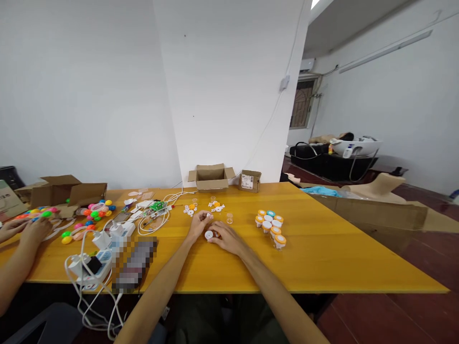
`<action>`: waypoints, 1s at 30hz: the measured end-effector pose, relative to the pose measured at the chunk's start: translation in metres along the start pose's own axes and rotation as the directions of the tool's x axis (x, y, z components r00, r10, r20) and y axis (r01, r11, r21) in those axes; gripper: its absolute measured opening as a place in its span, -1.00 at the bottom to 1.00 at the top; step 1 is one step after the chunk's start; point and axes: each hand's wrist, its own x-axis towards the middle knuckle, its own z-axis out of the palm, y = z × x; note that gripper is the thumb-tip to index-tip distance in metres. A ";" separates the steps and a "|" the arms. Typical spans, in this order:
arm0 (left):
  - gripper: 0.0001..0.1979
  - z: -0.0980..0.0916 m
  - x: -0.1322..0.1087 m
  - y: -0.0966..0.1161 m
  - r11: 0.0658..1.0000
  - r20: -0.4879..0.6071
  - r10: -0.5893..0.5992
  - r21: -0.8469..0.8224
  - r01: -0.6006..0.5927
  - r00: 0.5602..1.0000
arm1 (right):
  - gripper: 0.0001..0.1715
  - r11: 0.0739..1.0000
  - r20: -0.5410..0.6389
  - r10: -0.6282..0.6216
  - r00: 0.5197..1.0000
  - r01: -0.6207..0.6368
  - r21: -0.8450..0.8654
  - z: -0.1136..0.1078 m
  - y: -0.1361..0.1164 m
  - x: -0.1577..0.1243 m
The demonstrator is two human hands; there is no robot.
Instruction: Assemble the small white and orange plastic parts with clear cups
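Forearms [168, 282] reached from the near edge across the yellow counter [322, 248], a smooth, glossy slab, and met at its middle. Beyond both grips stood an open cardboard box [211, 177] with its flaps out, and a smaller carton [250, 181] just to its right. Far to the left of the left grip [199, 225], another person's hand [34, 229] rested among bright plastic balls [95, 212]. Right of the right grip [227, 240] stood a cluster of small jars [270, 227], round, with orange and white lids, apparently grouped clear of the work. Loose caps [201, 208] lay scattered just beyond the grips, within easy reach. The right grip was closed on a white-lidded jar [209, 234], seemingly to steady it low over the counter. This jar sat between the two grips. The left grip was curled against it, and whether it clenched anything could not be determined.
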 end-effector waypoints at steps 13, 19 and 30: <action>-0.70 -0.002 -0.002 0.001 0.999 -0.013 -0.042 -0.010 0.042 0.999 | -0.85 0.991 -0.134 0.130 0.982 -0.131 -0.001 -0.001 0.006 -0.004; -0.68 -0.001 -0.001 -0.002 0.999 -0.027 -0.032 -0.013 0.031 0.999 | -0.82 0.979 -0.116 0.199 0.973 -0.192 0.066 0.002 0.012 -0.006; -0.67 -0.002 0.001 -0.005 0.998 -0.033 -0.058 -0.023 0.057 0.998 | -0.83 0.967 -0.106 0.193 0.975 -0.171 0.188 0.004 0.018 -0.004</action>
